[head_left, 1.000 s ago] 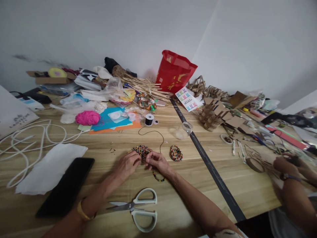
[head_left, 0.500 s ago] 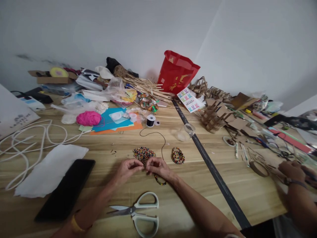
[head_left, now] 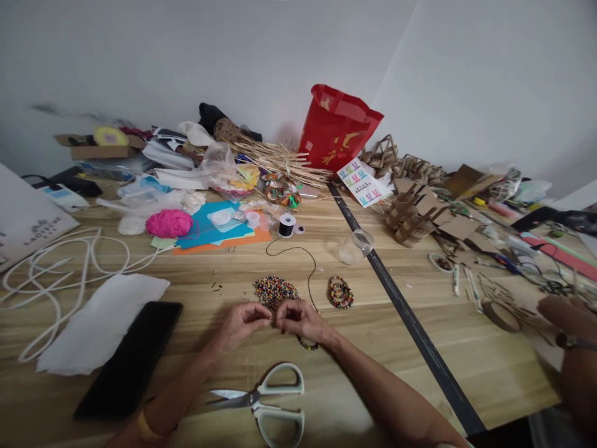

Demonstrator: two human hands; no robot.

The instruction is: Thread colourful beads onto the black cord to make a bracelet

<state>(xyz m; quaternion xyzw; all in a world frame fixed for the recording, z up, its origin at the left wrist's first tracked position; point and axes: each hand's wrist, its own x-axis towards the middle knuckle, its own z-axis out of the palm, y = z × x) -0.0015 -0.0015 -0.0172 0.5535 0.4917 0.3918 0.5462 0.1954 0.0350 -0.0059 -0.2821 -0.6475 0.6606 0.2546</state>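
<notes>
Fingertip to fingertip, my left hand and my right hand are pinched closed just in front of a pile of small multicoloured wooden beads. Something tiny is at the left fingertips, too small to name. From under my right hand comes a short strand of strung beads; its cord end at the fingers is hidden. The thin black cord runs from that hand back to a spool. Right of the pile lie finished-looking bead bracelets, stacked. Open scissors with white handles lie nearer me.
A black tablet-like slab and white paper lie left, beside a white cable. A clear plastic cup lies near the dark strip. Craft materials crowd the back. Another person's hand is at the right edge.
The whole view has shifted slightly. My two hands keep the same pinch, fingertips close together above the table. The other person's hand has moved at the right edge.
</notes>
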